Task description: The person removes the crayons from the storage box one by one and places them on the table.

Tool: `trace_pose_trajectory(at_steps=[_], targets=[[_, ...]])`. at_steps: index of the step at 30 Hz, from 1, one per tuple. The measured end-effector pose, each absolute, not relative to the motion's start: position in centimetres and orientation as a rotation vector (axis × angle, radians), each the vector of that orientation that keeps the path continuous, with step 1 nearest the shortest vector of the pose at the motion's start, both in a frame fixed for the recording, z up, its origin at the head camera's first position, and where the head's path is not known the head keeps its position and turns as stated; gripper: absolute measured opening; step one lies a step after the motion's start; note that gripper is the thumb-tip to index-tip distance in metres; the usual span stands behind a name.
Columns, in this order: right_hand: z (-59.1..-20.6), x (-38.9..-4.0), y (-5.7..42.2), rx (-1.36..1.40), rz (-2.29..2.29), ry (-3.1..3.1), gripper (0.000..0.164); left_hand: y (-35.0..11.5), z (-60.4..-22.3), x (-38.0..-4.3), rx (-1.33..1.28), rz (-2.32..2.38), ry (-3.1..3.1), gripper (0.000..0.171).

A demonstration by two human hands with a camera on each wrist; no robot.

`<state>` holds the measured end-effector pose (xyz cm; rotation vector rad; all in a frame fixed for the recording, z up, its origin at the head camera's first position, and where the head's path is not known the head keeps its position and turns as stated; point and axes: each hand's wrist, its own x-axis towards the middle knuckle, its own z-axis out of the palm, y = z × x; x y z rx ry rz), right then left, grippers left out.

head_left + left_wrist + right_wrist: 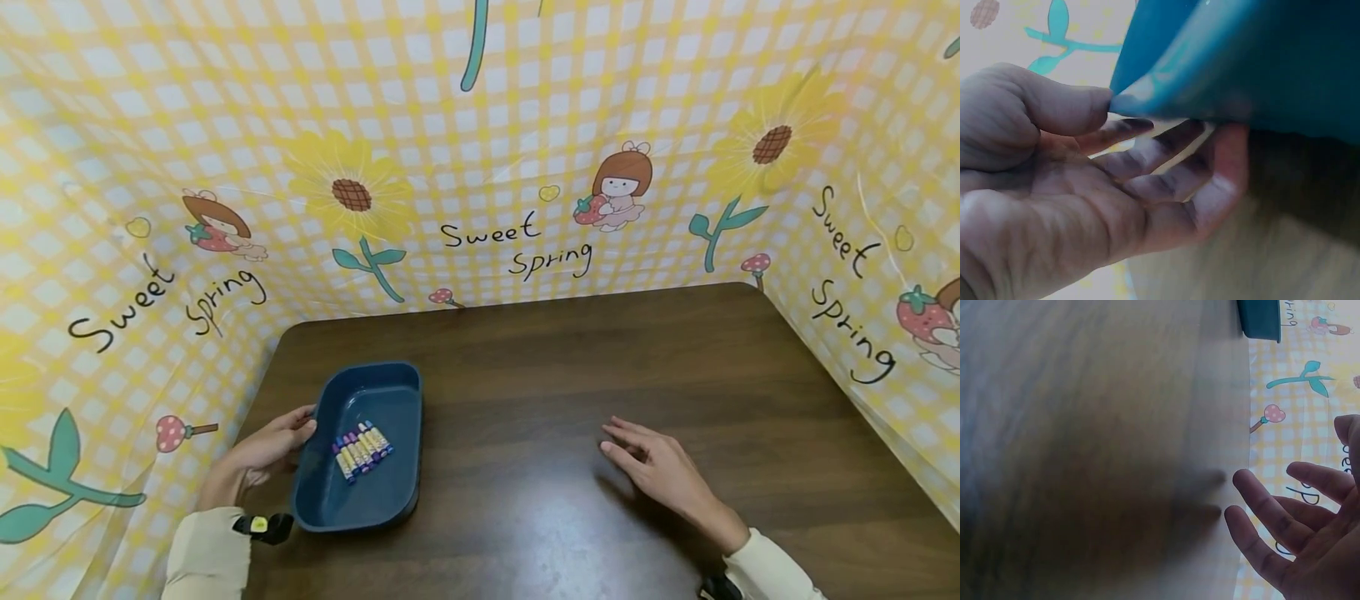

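Pinching the dark-blue, round-cornered tray (402, 408) by its left rim, the left hand (272, 447) is holding probably light, stiff, slick plastic at the left of the brown wood-grain table (555, 375); yellow-wrapped crayons (363, 452) are lying inside. The right hand (663, 468) is hovering empty; both long rims are probably offering surest hold.

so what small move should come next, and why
Probably bring the right hand over to the wrapped crayons: it hovers empty above the wooden table, apart from the blue tray they lie in, whose left side the left hand holds.
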<state>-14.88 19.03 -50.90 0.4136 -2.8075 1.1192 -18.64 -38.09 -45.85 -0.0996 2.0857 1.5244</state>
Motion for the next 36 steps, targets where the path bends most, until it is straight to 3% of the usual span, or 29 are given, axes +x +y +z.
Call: trace_pose_trajectory(at_steps=[25, 36], targets=[[-51.1, -14.2, 19.3, 0.538, 1.147, -2.741, 0.031, -26.5, -46.5, -20.8, -0.006, 1.634, 1.916, 0.056], [-50.7, -14.5, 19.4, 0.568, 1.136, -2.674, 0.035, -20.5, -47.1, -21.0, 0.022, 1.686, 1.855, 0.054]])
